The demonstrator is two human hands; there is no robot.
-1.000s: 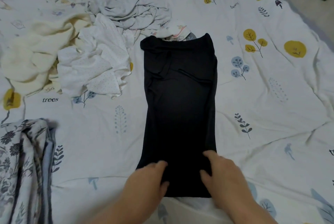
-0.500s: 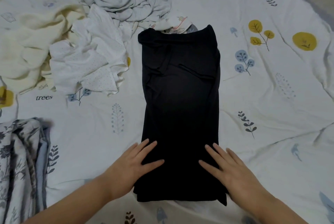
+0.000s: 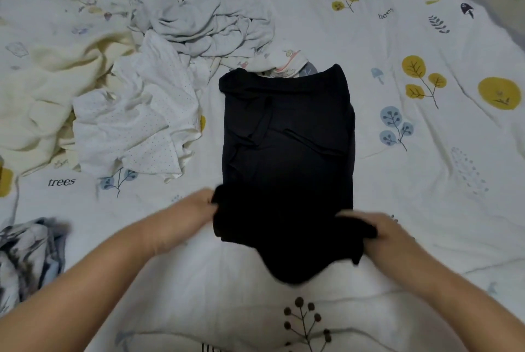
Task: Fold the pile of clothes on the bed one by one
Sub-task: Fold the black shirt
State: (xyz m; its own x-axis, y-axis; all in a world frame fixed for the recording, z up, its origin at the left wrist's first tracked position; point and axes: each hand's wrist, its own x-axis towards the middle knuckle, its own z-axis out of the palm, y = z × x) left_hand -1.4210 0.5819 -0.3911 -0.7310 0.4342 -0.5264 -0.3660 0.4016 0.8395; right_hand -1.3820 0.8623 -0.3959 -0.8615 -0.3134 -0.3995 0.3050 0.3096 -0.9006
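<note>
Hands, left hand (image 3: 193,212) and right hand (image 3: 389,235), grip black garment (image 3: 287,153) (near corners, lifted).

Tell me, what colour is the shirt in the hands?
Plain black, shown in the head view, the only one.

A black garment (image 3: 287,158) lies lengthwise on the bed (image 3: 426,195). The left hand (image 3: 196,215) and the right hand (image 3: 380,235) grip its near corners, lifted off the cover. Unfolded pale clothes (image 3: 136,113) lie left of it.
</note>
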